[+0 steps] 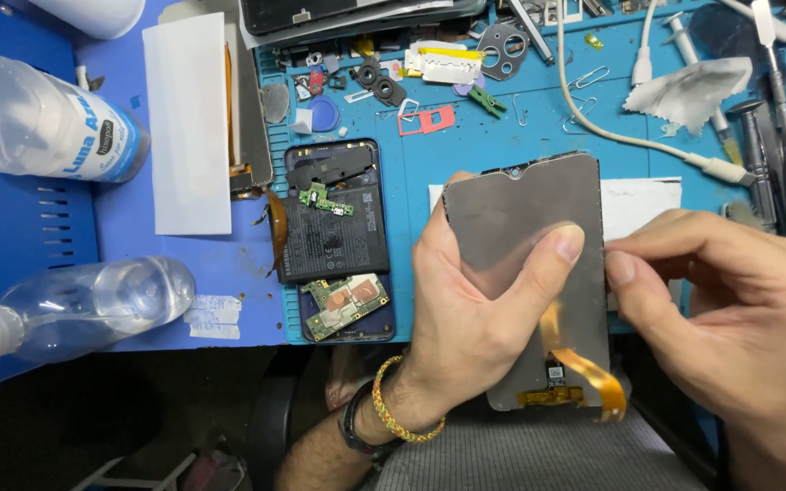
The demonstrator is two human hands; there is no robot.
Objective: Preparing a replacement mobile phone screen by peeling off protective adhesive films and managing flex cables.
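Observation:
My left hand grips a phone display panel, its dull grey back turned up, thumb lying across it. An orange flex ribbon hangs from the panel's lower end. My right hand pinches at the panel's right edge with thumb and forefinger; what it pinches is too thin to make out. To the left, an opened phone body lies on the blue mat, showing a black battery and a loosened green circuit board.
Two clear plastic bottles lie at the left. A white sheet rests by the mat. Small parts, a razor blade, clips, a white cable, a crumpled wipe and several metal tools crowd the mat's far and right side.

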